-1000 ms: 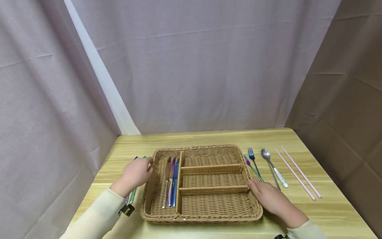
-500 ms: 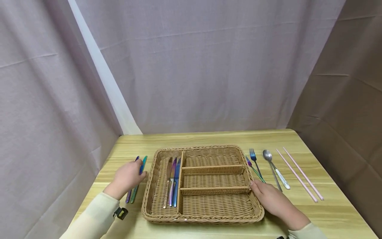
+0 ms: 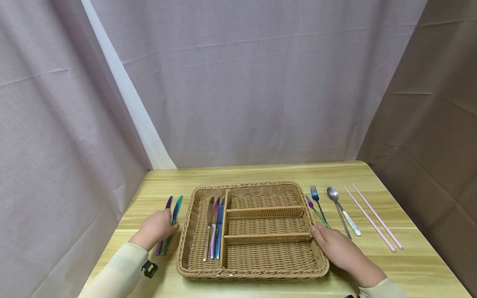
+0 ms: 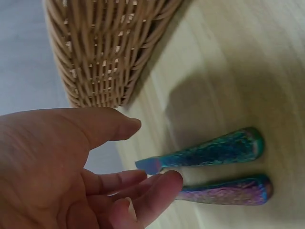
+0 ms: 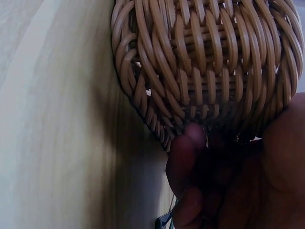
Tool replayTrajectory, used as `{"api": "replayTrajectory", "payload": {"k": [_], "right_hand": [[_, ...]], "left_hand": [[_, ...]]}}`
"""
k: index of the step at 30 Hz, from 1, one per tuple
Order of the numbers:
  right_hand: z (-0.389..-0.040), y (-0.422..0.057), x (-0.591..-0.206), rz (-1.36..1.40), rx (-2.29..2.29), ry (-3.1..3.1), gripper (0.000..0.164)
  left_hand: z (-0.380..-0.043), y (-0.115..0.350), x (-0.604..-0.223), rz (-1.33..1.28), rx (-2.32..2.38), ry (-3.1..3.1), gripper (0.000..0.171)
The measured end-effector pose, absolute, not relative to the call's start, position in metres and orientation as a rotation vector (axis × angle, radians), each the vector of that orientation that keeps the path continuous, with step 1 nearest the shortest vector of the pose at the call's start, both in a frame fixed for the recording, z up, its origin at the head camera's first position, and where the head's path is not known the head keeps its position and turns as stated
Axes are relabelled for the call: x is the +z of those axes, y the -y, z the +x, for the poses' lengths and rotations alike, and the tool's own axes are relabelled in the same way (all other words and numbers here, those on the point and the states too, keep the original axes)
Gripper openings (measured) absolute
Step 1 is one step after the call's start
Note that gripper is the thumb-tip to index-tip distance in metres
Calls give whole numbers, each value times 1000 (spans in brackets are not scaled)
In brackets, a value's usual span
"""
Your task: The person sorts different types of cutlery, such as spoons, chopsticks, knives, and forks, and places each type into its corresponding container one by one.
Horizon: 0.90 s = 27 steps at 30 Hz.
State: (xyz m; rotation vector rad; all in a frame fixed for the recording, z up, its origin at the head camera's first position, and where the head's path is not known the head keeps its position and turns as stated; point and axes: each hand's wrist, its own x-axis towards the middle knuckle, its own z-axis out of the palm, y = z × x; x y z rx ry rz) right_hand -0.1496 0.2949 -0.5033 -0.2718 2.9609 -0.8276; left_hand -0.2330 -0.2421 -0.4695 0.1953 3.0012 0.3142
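Note:
My left hand hovers over two table knives left of the basket, thumb and fingers apart in the left wrist view. Nearer the basket is the green knife; beside it lies the purple knife. Their textured handles point toward me, and the hand covers their middles. My right hand grips the right side of the wicker cutlery basket, thumb on the rim and fingers against the outer wall. In its long left compartment lie a gold knife, a purple-handled knife and a blue knife.
Right of the basket lie a blue fork, a purple-green fork partly behind the rim, a metal spoon, a white-patterned handle and two pink chopsticks. Curtains enclose the wooden table.
My left hand has moved left and down from the basket's left rim to the two knives on the table. My right hand has stayed on the basket.

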Motion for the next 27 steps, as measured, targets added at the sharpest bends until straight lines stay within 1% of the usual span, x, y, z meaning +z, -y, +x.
{"api": "replayTrajectory", "payload": {"k": [10, 20, 27], "right_hand": [[-149, -294, -502, -285, -833, -2964, 38], [-148, -294, -502, -280, -824, -2962, 36], [-149, -293, -501, -267, -818, -2946, 38]], "left_hand": [[-234, 249, -484, 155, 360, -2947, 31], [-236, 253, -492, 180, 351, -2957, 27], [-238, 251, -494, 173, 363, -2956, 31]]}}
